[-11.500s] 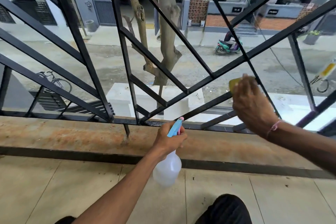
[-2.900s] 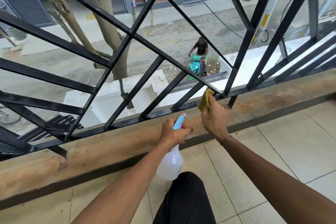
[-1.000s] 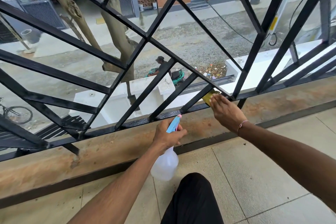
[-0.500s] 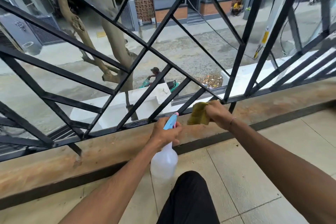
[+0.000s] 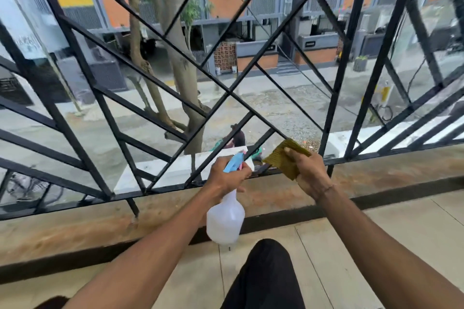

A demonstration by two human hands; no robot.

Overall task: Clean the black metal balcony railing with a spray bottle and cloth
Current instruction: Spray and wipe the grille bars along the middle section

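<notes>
Cloth [image 5: 288,158] is now hanging free in the air, pulled back off the bars; a second ago it was being pressed low against the railing [image 5: 227,94], near where the diagonal bars meet the bottom rail. Right hand [image 5: 310,173] is pinching the olive-yellow cloth between thumb and curled fingers, holding it up just in front of the lower bars and apart from them, the fabric spreading toward the left and upward. Left hand [image 5: 227,175] is gripping the neck of the spray bottle [image 5: 226,218], fingers wrapped beneath the blue and pink trigger head, much as it was doing in every earlier frame. Its translucent white body is hanging below the fist, over the rust-stained ledge [image 5: 75,228] and the dark strip at its inner edge. The nozzle is pointing forward toward the bars, and the two hands are sitting close together, nearer than a second ago, with the cloth just to the right of the trigger head.

Camera view is tilting higher than before, so more of the orange and grey buildings across the street is showing, along with the tree trunk [image 5: 183,63] behind the bars. A person down on the street [image 5: 236,138] is showing through the railing just above the left hand. A dark-trousered knee [image 5: 266,271] is resting over the pale floor tiles [image 5: 414,221] at the bottom.
</notes>
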